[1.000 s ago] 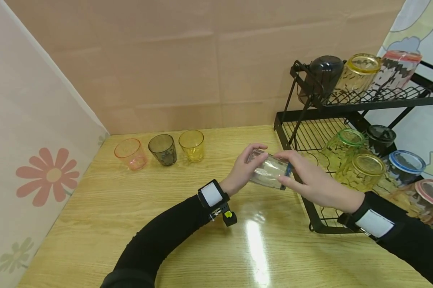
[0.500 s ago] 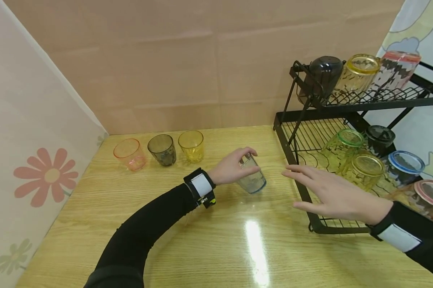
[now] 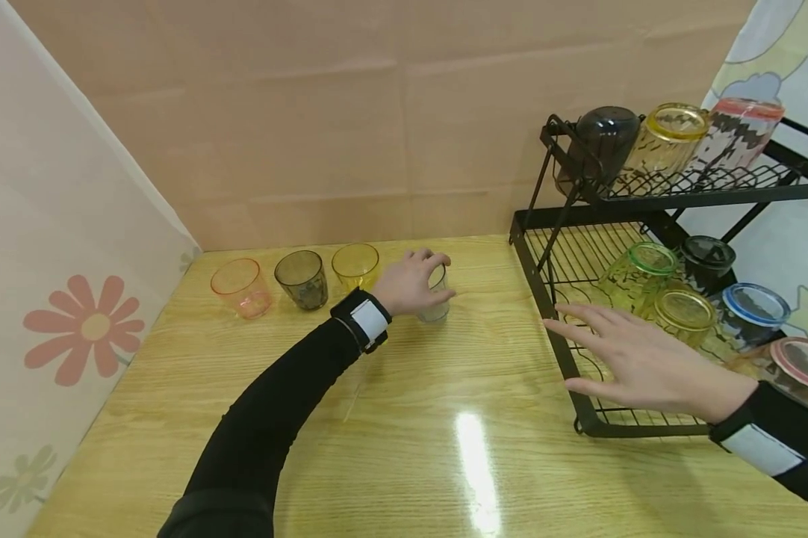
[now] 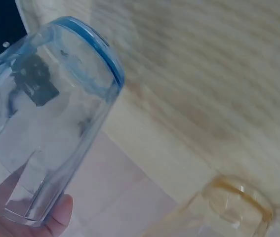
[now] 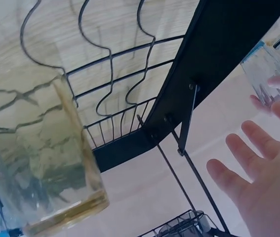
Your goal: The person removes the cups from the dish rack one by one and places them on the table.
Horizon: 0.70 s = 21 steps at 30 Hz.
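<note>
My left hand (image 3: 412, 282) grips a clear drinking glass with a blue-tinted end (image 4: 56, 113) near the back of the table. In the head view the glass (image 3: 434, 311) is partly hidden by the fingers, close to the table's surface. Left of it, a yellow glass (image 3: 355, 265), a grey glass (image 3: 303, 278) and a pink glass (image 3: 241, 290) stand in a row, mouths up. My right hand (image 3: 646, 359) holds nothing; its fingers (image 5: 238, 153) are spread, over the near left edge of the black rack.
The two-tier black wire rack (image 3: 595, 424) stands on the right. Upside-down glasses sit on its upper tier, among them a dark one (image 3: 602, 146). Several more fill the lower tier, including a green one (image 3: 649, 261) and a blue-ended one (image 3: 756, 302). A beige backdrop (image 3: 296, 149) rises behind the table.
The right hand has let go of the clear glass and drawn back right, over the rack. My left hand has turned the glass more upright and carried it left, towards the yellow glass.
</note>
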Available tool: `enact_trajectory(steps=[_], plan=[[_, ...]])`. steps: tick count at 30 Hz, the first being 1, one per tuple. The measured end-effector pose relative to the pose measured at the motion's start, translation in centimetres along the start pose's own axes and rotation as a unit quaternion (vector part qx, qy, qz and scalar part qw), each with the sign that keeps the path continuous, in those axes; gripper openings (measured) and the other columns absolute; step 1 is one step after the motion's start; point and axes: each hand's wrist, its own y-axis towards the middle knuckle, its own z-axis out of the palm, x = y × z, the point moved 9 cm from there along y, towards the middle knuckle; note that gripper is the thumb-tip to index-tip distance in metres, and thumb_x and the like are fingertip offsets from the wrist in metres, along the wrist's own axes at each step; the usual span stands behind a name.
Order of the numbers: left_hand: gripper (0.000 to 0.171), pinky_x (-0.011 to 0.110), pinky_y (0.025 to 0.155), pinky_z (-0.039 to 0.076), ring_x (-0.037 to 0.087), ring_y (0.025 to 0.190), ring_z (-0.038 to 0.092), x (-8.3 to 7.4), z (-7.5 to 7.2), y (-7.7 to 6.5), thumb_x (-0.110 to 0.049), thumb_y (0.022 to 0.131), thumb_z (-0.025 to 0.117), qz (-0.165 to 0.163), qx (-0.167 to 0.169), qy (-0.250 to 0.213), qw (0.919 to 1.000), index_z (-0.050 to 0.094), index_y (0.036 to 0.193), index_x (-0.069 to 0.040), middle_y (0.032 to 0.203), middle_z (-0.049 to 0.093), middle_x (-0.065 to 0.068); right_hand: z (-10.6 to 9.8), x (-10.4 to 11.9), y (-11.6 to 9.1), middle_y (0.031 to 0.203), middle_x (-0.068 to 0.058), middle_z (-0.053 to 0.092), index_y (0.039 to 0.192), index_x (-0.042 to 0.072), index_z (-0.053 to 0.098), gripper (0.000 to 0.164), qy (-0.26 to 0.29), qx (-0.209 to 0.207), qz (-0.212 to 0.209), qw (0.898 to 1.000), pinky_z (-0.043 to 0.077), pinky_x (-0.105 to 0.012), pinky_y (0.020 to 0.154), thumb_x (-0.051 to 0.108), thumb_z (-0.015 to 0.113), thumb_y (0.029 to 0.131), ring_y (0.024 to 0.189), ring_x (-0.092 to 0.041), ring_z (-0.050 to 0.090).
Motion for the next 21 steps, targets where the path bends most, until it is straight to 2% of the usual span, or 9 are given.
enact_trajectory(steps=[3, 7, 16, 21], plan=[[0.056, 0.040, 0.075, 0.051, 0.029, 0.113, 0.052, 0.3, 0.1, 0.5, -0.053, 0.092, 0.058, -0.004, 0.000, 0.044, 0.9990, 0.050, 0.139, -0.023, 0.133, 0.051, 0.006, -0.1, -0.4, -0.2, 0.147, -0.018, 0.038, 0.148, 0.018, 0.042, 0.079, -0.007, 0.005, 0.012, 1.000, 0.033, -0.064, 0.097, 0.059, 0.066, 0.084, 0.131, -0.042, 0.037], [0.055, 0.043, 0.076, 0.052, 0.030, 0.113, 0.051, 0.9, 0.4, 1.1, -0.051, 0.092, 0.059, -0.019, 0.005, 0.067, 0.9975, 0.050, 0.139, -0.024, 0.133, 0.051, 0.007, -0.3, -1.0, -0.5, 0.150, -0.018, 0.034, 0.148, 0.018, 0.042, 0.079, -0.008, 0.010, 0.027, 1.000, 0.032, -0.065, 0.098, 0.058, 0.066, 0.085, 0.132, -0.043, 0.036], [0.061, 0.053, 0.090, 0.046, 0.034, 0.124, 0.043, 3.9, 1.4, 2.5, -0.053, 0.090, 0.062, -0.077, 0.008, 0.051, 0.9957, 0.048, 0.142, -0.023, 0.137, 0.047, 0.011, -0.9, -1.7, -1.0, 0.151, -0.017, 0.033, 0.149, 0.018, 0.042, 0.081, -0.021, -0.007, 0.040, 0.999, 0.032, -0.066, 0.097, 0.058, 0.068, 0.082, 0.133, -0.042, 0.035], [0.063, 0.053, 0.094, 0.044, 0.035, 0.127, 0.042, 4.7, 1.4, 3.0, -0.054, 0.090, 0.061, -0.098, 0.005, 0.055, 0.9937, 0.046, 0.143, -0.023, 0.139, 0.046, 0.011, -0.9, -2.4, -1.4, 0.151, -0.019, 0.033, 0.151, 0.020, 0.038, 0.086, -0.026, -0.008, 0.053, 0.998, 0.029, -0.065, 0.099, 0.058, 0.070, 0.080, 0.132, -0.043, 0.034]])
